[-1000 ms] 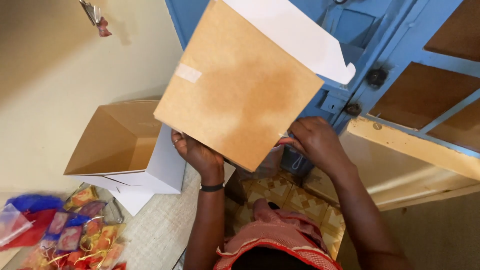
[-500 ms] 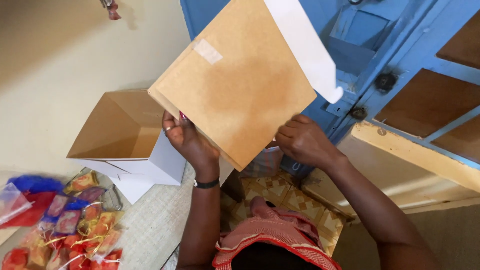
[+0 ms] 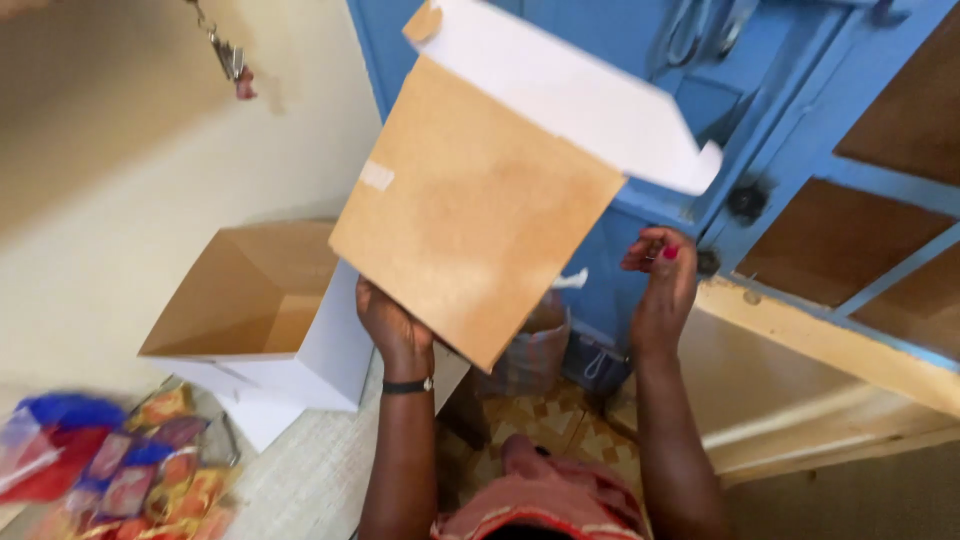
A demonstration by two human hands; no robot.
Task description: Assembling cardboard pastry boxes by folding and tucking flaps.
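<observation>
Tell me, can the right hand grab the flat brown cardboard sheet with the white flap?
Probably yes. The right hand is open beside the flat brown cardboard sheet with the white flap, nothing between them; the left hand already holds its lower edge.

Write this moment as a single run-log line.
left hand: holds flat cardboard box by lower edge | right hand: open, off box | open box: on table beside

Bright, even daylight. The white flap [image 3: 580,90] glares nearly blown out. The packets [image 3: 120,470] at near left smear with motion blur. A soft shadow lies under the open box [image 3: 260,300]. The edges bend slightly.
</observation>
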